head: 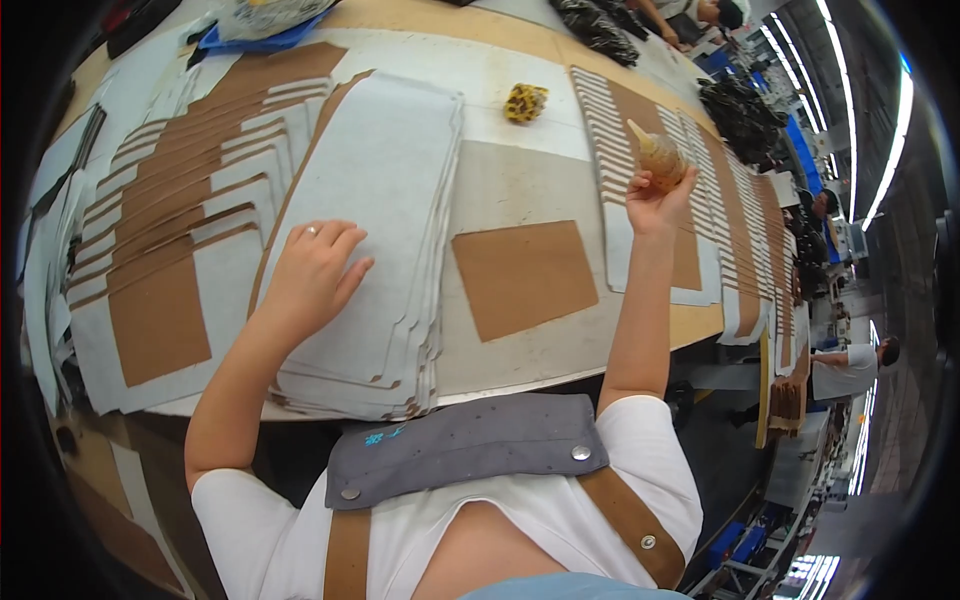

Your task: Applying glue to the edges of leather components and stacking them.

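Observation:
My left hand (322,266), with a ring on one finger, lies over a stack of long white-faced panels (375,210) with brown undersides; its fingers are slightly bent and hold nothing. My right hand (660,199) grips a squeeze bottle (660,161) with a pointed nozzle and amber contents, the nozzle tilted up to the left, above overlapped white and brown panels. A brown rectangular sheet (526,279) lies flat on the table between my arms. Beyond it sits a roll of yellow-and-black patterned tape (526,103).
Fanned rows of brown and white panels (161,322) cover the left side of the table. A blue tray (262,41) with plastic wrapping stands at the back left. Black plastic bags (596,30) lie at the back. Co-workers (855,367) are farther off at the right and at the top.

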`<act>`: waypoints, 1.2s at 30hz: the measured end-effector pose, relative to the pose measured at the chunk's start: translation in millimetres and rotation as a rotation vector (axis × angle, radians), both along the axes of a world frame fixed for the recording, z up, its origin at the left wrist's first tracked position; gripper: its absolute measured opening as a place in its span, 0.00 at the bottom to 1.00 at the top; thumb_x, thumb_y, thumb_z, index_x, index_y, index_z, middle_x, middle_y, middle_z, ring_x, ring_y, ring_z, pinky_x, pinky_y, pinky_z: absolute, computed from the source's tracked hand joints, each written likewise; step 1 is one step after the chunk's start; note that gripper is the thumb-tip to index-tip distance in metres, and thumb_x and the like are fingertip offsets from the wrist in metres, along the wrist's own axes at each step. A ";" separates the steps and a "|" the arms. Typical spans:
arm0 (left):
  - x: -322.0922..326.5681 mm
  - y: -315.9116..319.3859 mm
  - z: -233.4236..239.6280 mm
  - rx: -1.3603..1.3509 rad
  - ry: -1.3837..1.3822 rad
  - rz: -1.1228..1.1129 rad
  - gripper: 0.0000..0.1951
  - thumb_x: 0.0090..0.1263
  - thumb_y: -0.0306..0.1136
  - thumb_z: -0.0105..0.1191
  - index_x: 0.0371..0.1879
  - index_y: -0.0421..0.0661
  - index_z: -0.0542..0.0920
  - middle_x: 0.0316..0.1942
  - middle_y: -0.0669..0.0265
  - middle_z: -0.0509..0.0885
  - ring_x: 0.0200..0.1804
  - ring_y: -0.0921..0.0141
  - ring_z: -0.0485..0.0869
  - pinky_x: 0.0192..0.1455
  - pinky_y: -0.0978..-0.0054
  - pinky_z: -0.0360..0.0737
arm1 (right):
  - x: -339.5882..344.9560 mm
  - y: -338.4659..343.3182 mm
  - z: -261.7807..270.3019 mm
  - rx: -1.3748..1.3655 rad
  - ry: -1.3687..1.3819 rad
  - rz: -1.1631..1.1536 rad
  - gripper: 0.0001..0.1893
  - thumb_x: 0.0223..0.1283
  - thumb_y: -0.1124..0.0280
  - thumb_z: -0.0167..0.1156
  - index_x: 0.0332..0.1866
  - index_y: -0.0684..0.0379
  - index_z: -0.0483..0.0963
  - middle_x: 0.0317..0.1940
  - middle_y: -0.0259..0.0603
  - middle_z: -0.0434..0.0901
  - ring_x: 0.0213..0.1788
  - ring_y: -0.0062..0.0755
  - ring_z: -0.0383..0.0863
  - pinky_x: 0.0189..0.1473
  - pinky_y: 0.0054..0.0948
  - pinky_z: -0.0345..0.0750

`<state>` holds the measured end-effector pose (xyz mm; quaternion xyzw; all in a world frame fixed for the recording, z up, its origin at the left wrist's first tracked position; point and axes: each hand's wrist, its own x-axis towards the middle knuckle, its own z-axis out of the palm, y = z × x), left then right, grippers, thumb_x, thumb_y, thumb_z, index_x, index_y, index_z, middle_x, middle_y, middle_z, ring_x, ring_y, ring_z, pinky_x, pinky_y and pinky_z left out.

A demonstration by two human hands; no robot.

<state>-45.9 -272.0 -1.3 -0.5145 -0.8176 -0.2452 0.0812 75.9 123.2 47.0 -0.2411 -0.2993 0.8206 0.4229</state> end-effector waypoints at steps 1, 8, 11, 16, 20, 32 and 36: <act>-6.5 -7.4 -2.9 -0.032 -0.011 0.022 0.13 0.60 0.33 0.55 0.41 0.40 0.75 0.42 0.59 0.77 0.45 0.60 0.75 0.50 0.67 0.68 | -8.7 -5.0 -2.4 -0.032 -0.011 0.022 0.26 0.62 0.42 0.45 0.42 0.59 0.67 0.25 0.37 0.69 0.21 0.24 0.67 0.21 0.18 0.68; -23.3 -17.6 -20.0 0.012 -0.222 0.017 0.07 0.59 0.31 0.55 0.30 0.41 0.74 0.31 0.61 0.73 0.39 0.61 0.71 0.44 0.67 0.69 | -67.2 -46.5 -19.2 0.101 -0.090 0.348 0.27 0.61 0.41 0.46 0.41 0.60 0.69 0.26 0.36 0.70 0.18 0.20 0.60 0.19 0.17 0.61; -22.5 -15.2 -19.8 0.008 -0.265 0.003 0.08 0.58 0.32 0.56 0.28 0.42 0.72 0.29 0.62 0.73 0.38 0.62 0.71 0.42 0.68 0.69 | -89.2 -65.6 -21.5 0.141 -0.154 0.374 0.26 0.61 0.41 0.46 0.41 0.59 0.69 0.28 0.36 0.72 0.18 0.20 0.61 0.19 0.17 0.61; -11.7 -17.7 -21.9 0.015 -0.229 -0.096 0.11 0.57 0.35 0.58 0.27 0.44 0.71 0.27 0.64 0.72 0.35 0.63 0.71 0.39 0.69 0.69 | -127.9 -101.3 -26.3 0.275 -0.260 0.442 0.26 0.58 0.41 0.50 0.44 0.56 0.68 0.29 0.36 0.73 0.21 0.22 0.69 0.22 0.18 0.69; -1.9 -21.9 -20.0 0.000 -0.364 -0.202 0.12 0.57 0.36 0.59 0.30 0.44 0.72 0.29 0.63 0.73 0.36 0.62 0.72 0.40 0.70 0.69 | -166.6 -111.8 -35.8 0.374 -0.261 0.537 0.32 0.55 0.42 0.56 0.49 0.63 0.64 0.33 0.41 0.75 0.26 0.28 0.76 0.26 0.21 0.77; -29.0 -51.7 -9.8 -0.054 -0.456 0.420 0.15 0.63 0.32 0.52 0.45 0.42 0.67 0.38 0.50 0.77 0.35 0.53 0.78 0.37 0.62 0.74 | -157.4 -106.9 -42.6 0.271 -0.286 0.480 0.27 0.57 0.43 0.54 0.45 0.59 0.67 0.30 0.38 0.74 0.23 0.24 0.72 0.23 0.18 0.71; -19.0 -59.1 -1.3 -0.092 -0.394 0.439 0.14 0.64 0.33 0.52 0.44 0.42 0.67 0.34 0.50 0.77 0.33 0.52 0.77 0.37 0.63 0.74 | -130.2 -84.1 -37.1 0.269 -0.312 0.383 0.24 0.57 0.44 0.55 0.42 0.57 0.69 0.26 0.36 0.73 0.21 0.24 0.71 0.22 0.18 0.70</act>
